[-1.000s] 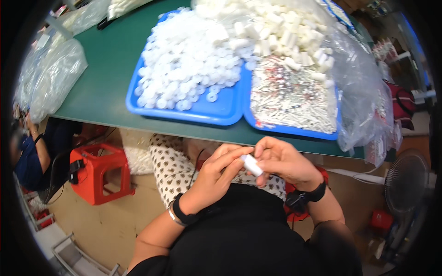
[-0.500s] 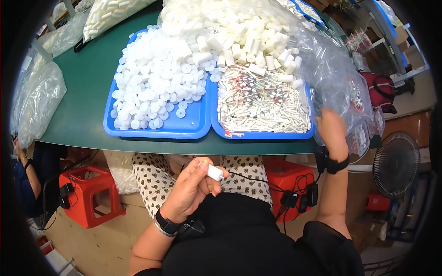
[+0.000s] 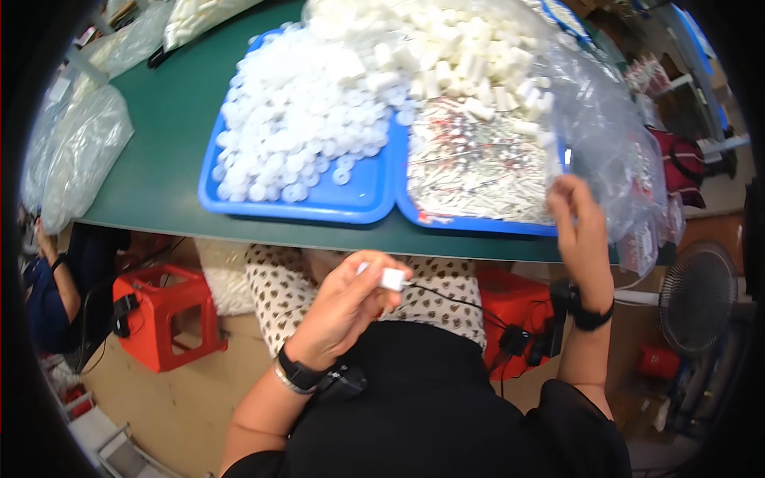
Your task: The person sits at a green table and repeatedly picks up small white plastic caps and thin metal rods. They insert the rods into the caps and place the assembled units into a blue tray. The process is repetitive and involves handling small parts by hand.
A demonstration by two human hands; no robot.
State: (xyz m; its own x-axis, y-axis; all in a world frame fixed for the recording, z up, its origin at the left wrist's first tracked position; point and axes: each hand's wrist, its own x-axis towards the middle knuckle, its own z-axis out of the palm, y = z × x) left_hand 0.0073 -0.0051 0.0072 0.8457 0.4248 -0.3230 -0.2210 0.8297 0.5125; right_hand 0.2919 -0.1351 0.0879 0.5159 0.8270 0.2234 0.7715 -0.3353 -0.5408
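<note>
Below the table edge, left hand (image 3: 339, 315) pinching a small white plug (image 3: 390, 279); right hand (image 3: 580, 231) loosely spread, fingertips indistinct against clear bag (image 3: 613, 135).

I see open green counter (image 3: 159, 171) left of the blue plastic tray of white round caps (image 3: 351, 203), up to the clear plastic bags (image 3: 80, 155) at the far left. The second blue tray of small metal parts (image 3: 470, 223) and a crumpled clear bag (image 3: 613, 143) crowd the right side, where my right hand (image 3: 582, 231) reaches
</note>
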